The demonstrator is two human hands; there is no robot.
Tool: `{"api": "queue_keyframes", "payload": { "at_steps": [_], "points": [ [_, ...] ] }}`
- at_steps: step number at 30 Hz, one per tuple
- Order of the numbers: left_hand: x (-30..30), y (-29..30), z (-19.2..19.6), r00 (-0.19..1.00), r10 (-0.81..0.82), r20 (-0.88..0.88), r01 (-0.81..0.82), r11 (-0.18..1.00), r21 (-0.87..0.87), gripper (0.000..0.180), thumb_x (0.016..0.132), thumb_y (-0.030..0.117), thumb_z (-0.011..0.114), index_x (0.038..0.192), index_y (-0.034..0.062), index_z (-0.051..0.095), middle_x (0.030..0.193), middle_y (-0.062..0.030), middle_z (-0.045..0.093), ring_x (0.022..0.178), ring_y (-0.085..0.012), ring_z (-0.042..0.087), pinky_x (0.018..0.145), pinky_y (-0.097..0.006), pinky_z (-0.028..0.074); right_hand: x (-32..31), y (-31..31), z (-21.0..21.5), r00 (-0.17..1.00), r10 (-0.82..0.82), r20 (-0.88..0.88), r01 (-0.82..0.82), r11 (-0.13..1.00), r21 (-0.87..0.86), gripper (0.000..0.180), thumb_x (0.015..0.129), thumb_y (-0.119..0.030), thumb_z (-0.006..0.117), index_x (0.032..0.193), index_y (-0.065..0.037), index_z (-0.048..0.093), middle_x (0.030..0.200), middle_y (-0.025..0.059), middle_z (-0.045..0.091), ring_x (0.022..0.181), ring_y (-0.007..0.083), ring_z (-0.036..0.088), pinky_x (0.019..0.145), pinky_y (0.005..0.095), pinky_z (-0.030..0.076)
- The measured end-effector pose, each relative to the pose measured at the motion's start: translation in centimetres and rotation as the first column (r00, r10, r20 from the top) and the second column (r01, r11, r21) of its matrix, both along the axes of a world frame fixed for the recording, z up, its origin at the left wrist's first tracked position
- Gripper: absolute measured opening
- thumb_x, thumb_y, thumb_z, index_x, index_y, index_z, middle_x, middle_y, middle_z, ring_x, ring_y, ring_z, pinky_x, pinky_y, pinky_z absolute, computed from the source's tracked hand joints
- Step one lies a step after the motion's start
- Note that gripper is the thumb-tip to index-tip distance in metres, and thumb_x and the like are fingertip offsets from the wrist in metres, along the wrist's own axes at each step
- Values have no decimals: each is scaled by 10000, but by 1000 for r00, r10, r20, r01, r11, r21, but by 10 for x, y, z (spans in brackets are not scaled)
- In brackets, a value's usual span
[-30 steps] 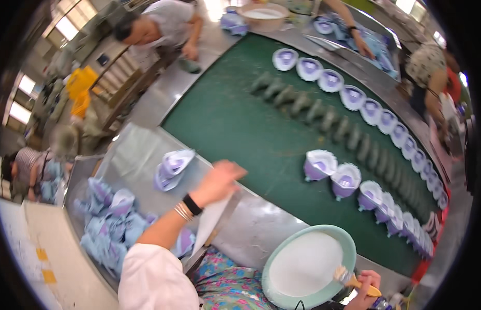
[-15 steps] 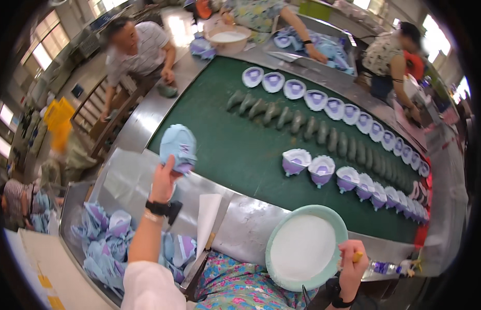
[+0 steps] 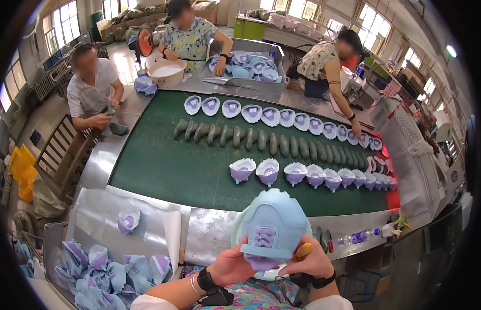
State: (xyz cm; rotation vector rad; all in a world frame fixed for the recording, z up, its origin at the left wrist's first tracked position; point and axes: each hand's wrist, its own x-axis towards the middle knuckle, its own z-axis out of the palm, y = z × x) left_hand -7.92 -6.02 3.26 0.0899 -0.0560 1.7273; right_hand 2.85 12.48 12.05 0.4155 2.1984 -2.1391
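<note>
In front of my chest I hold a light blue shoe upper [image 3: 275,219] with purple laces and a scalloped edge. My left hand [image 3: 233,264] grips its lower left side. Against its lower right side, my right hand [image 3: 314,261] is closed around a brush [image 3: 303,250]; only the yellow handle shows and its working end is hidden. Behind the upper, a pale green basin [image 3: 237,227] is mostly covered by it. The basin held white liquid in the earlier view.
Rows of purple-and-white uppers [image 3: 268,171] and dark shoe lasts [image 3: 251,138] line the green belt [image 3: 163,178]. A bin of blue uppers [image 3: 98,281] is at lower left, one upper [image 3: 129,219] above it. A bottle [image 3: 362,236] lies right. Three co-workers [image 3: 90,85] work around the table.
My left hand has brought the upper from the left to in front of me. My right hand has moved from the basin's right side to the upper. The whole view has shifted.
</note>
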Motion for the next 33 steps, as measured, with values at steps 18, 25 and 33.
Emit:
{"api": "queue_keyframes", "payload": {
  "at_steps": [18,25,33],
  "points": [
    [2,-51,7,-626,-185,-757,-540,803,251,722,722,-97,623,1385,15,358,1404,-256,352,1127,-397,528,885,-399,500,-12,-26,-18,886,447,-126,-329,795,510,285,798,-184,706,953,-9,543,737,163,576,705,361,598,608,409,473],
    [13,-62,-19,-400,-176,-899,-499,865,53,798,747,-104,593,1441,18,218,1376,-263,409,1185,-377,523,954,-397,463,12,-30,-40,925,373,-65,-290,808,513,210,818,-150,672,936,-14,565,772,149,593,760,341,606,653,405,478],
    [37,-97,-35,429,-163,-889,-332,887,-322,472,893,103,606,1338,43,459,1354,-168,498,1182,-219,527,1004,-337,399,32,34,-112,870,-420,-259,483,617,621,333,904,-311,607,873,19,645,848,138,618,722,276,581,658,345,459]
  ]
}}
